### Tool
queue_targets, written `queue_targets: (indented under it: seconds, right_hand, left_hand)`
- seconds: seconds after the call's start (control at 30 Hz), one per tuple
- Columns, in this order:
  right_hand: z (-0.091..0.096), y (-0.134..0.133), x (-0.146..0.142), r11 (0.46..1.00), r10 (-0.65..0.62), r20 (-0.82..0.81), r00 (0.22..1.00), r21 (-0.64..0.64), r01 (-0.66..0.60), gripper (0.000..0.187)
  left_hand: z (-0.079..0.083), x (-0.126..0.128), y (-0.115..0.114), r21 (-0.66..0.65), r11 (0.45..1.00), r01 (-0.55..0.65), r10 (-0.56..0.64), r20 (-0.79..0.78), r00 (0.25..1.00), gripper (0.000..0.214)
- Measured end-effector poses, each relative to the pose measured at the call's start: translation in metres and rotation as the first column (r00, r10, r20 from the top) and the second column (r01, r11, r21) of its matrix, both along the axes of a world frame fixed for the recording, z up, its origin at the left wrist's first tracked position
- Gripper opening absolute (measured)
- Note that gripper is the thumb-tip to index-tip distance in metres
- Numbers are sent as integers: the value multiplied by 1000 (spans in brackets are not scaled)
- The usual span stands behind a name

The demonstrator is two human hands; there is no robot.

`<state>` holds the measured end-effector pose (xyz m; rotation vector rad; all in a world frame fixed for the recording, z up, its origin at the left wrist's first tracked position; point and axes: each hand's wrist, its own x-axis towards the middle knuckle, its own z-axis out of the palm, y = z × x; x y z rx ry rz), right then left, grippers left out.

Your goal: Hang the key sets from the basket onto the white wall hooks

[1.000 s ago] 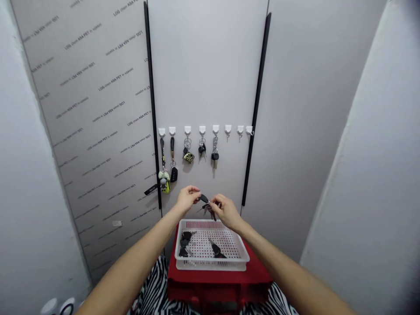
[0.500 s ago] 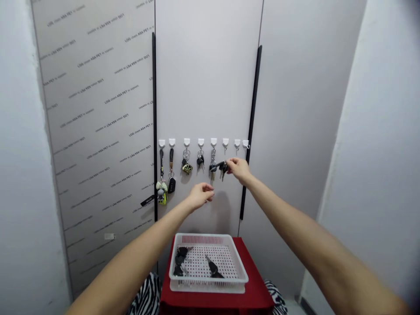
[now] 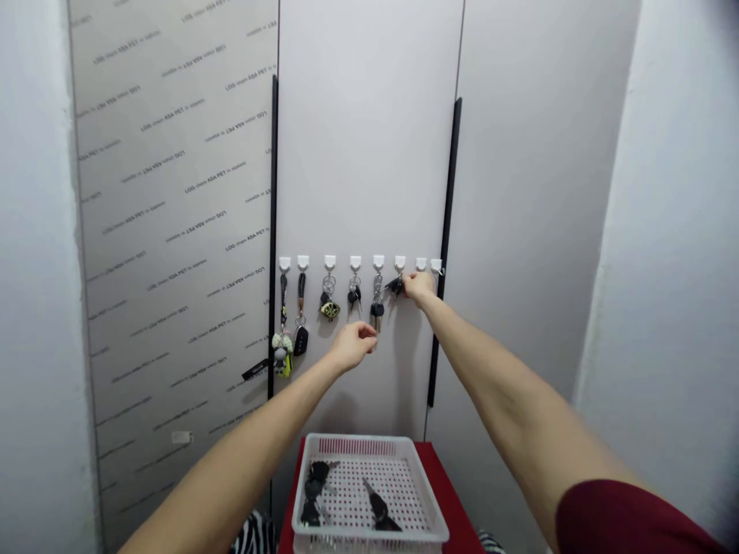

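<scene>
My right hand (image 3: 418, 288) is raised to the row of white wall hooks (image 3: 399, 263) and pinches a bunch of black keys (image 3: 395, 286) just under the sixth hook from the left. My left hand (image 3: 353, 344) hovers lower, fingers curled together, right below the keys hanging on the fifth hook (image 3: 377, 308); nothing shows in it. Several key sets hang on the left hooks, one with a green charm (image 3: 282, 348). The two hooks at the right end (image 3: 421, 264) carry nothing.
A white perforated basket (image 3: 430, 513) holding more black keys (image 3: 315, 482) sits on a red stool below. Black vertical handles (image 3: 444, 254) run down the grey cabinet doors. A white wall stands close on the right.
My right hand has carried the black keys up from over the basket to the sixth hook. My left hand let go of them and rose to below the hooks. The view tilted upward.
</scene>
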<state>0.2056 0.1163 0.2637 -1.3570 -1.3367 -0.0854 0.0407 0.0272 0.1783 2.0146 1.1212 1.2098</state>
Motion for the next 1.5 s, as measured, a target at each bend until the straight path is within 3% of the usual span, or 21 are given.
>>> queue_targets:
  seconds: [0.1, 0.17, 0.23, 0.3, 0.33, 0.37, 0.47, 0.5, 0.57, 0.63, 0.7, 0.77, 0.83, 0.9, 1.0, 1.3, 1.5]
  right_hand:
    - [-16, -10, 3, 997, -80, -67, 995, -19, 79, 18]
    - [-40, -20, 2, 992, -116, -124, 986, 30, 120, 26]
    - [-78, -32, -5, 994, -94, -150, 984, 39, 101, 30]
    - [-128, -49, -19, 996, 40, -106, 994, -78, -48, 31]
    - [-156, -59, -29, 970, 157, -69, 985, -178, -167, 30]
    - [-184, -70, -39, 906, 280, -53, 959, -317, -282, 27]
    - [-252, -99, -71, 674, 552, 6, 834, -592, -442, 23]
    - [-267, -107, -80, 630, 605, 61, 793, -646, -431, 22]
    - [-283, -116, -92, 622, 656, 186, 732, -683, -383, 21]
    - [-286, -119, -96, 635, 672, 260, 693, -684, -359, 20]
    - [-282, -119, -94, 614, 685, 227, 692, -692, -380, 20]
    - [-277, -118, -88, 575, 679, 100, 728, -688, -442, 24]
    - [-271, -118, -81, 531, 656, -93, 749, -648, -545, 33]
    - [-263, -120, -74, 479, 637, -289, 715, -579, -660, 37]
    - [-248, -122, -69, 436, 611, -478, 631, -462, -772, 36]
    - [-213, -124, -73, 510, 602, -559, 570, -279, -814, 18]
    - [-188, -119, -56, 507, 554, -647, 524, -237, -829, 19]
  left_hand:
    - [-32, -12, 3, -61, 998, -25, 19, -108, 994, 21]
    - [-61, -23, 4, -83, 994, -63, 41, -253, 967, 23]
    - [-95, -35, 1, -99, 990, -97, 40, -466, 884, 25]
    - [-126, -44, -7, -128, 983, -132, 19, -641, 767, 26]
    - [-139, -47, -13, -131, 981, -142, 10, -700, 714, 26]
    - [-150, -48, -18, -113, 984, -141, 10, -746, 665, 25]
    - [-170, -49, -30, 9, 994, -106, 66, -835, 547, 20]
    - [-173, -49, -31, 40, 995, -92, 83, -847, 524, 19]
    - [-175, -49, -29, 41, 995, -96, 89, -820, 566, 18]
    - [-172, -51, -24, -13, 994, -107, 63, -730, 680, 13]
    - [-166, -52, -18, -119, 987, -109, 20, -578, 816, 7]
    - [-156, -52, -12, -265, 961, -85, -11, -339, 941, 6]
    - [-145, -50, -8, -375, 927, -23, 5, -50, 999, 10]
    - [-133, -45, -7, -422, 906, 40, 40, 177, 983, 12]
    - [-117, -37, -9, -452, 886, 101, 74, 354, 932, 11]
    - [-93, -12, -10, -417, 882, 218, 57, 554, 830, 13]
    - [-73, -21, -10, -317, 895, 315, -22, 672, 740, 13]
